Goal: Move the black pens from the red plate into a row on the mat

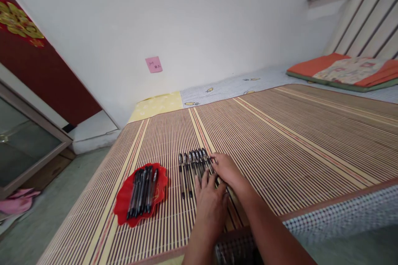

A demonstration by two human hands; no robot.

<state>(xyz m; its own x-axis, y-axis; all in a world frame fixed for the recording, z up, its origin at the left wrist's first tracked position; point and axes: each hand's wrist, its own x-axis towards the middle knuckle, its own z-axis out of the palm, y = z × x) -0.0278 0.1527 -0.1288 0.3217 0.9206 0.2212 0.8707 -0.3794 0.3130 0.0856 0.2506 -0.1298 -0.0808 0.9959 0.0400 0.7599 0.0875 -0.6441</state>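
Observation:
Several black pens point(190, 165) lie side by side in a row on the striped bamboo mat point(280, 140). My left hand point(210, 203) rests on the near ends of that row, fingers spread flat over the pens. My right hand point(226, 169) lies at the right end of the row, fingers stretched toward the caps and touching the outermost pen. To the left, a red plate point(124, 203) with a wavy rim holds several more black pens point(142, 192).
The mat covers a bed against a white wall with a pink sticky note point(154, 64). An orange and green folded cushion point(345, 70) lies at the far right. A glass-fronted cabinet point(21, 140) stands on the floor to the left.

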